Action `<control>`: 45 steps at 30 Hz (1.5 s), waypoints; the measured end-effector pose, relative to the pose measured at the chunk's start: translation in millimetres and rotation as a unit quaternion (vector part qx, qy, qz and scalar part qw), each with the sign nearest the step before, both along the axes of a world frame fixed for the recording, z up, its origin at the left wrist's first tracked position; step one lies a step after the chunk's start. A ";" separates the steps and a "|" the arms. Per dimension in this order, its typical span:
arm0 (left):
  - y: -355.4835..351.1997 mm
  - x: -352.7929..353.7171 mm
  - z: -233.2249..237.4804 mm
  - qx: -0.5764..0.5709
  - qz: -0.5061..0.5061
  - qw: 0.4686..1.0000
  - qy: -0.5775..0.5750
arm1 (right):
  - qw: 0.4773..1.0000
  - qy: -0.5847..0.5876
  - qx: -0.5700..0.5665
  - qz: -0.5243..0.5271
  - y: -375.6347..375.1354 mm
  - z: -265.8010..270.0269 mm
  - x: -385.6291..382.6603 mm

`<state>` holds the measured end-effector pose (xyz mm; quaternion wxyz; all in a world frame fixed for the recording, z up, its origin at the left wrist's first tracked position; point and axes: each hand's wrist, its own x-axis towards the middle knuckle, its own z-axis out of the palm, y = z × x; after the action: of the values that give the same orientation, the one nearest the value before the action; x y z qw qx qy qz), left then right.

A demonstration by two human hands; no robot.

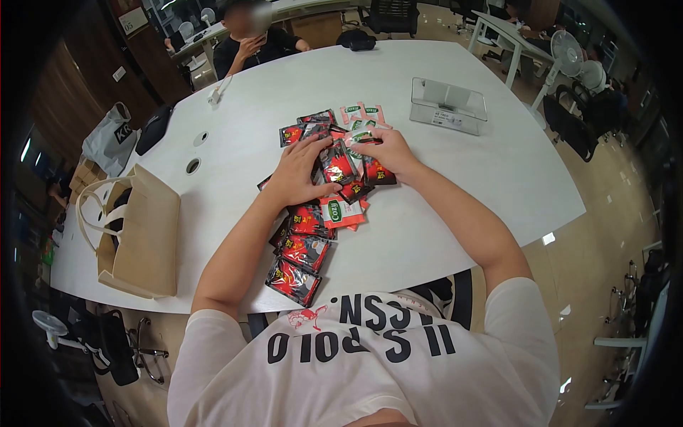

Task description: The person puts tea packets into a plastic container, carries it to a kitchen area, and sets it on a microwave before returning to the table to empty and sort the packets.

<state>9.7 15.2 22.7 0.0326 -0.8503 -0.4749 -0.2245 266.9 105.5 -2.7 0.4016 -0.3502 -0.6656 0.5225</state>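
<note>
A loose pile of small flat sachets lies on the white table. Some are black and red sachets (293,280), and others are pink and white Cozy tea sachets (342,211). My left hand (300,172) rests over the left side of the pile, fingers spread and thumb pointing right, touching a black and red sachet (337,162). On the right side, my right hand (388,151) has its fingers and thumb closed on the dark edge of a sachet, which the fingers partly cover. More pink sachets (361,112) lie just beyond both hands.
A clear plastic tray (448,114) with a label stands at the right. On the left are a beige tote bag (146,238), a black pouch (154,130) and two round table holes. A person (249,50) sits across the table, near a black case (356,40).
</note>
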 end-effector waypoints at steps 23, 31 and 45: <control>-4.4 -6.3 3.9 -0.096 -0.108 0.988 -0.061 | 0.997 0.013 -0.081 -0.005 2.6 -12.7 -28.4; -4.2 -3.6 14.9 -0.092 -0.091 0.992 -0.007 | 0.975 0.175 -0.134 -0.017 10.2 8.2 -18.1; -71.5 0.6 122.4 -0.325 0.157 0.923 0.133 | 0.986 -0.129 -0.007 0.108 -29.8 58.2 3.0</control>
<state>10.2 -56.3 145.1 -0.1476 -0.7507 -0.6406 0.0655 269.9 75.7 55.5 0.2510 -0.3433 -0.7418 0.5185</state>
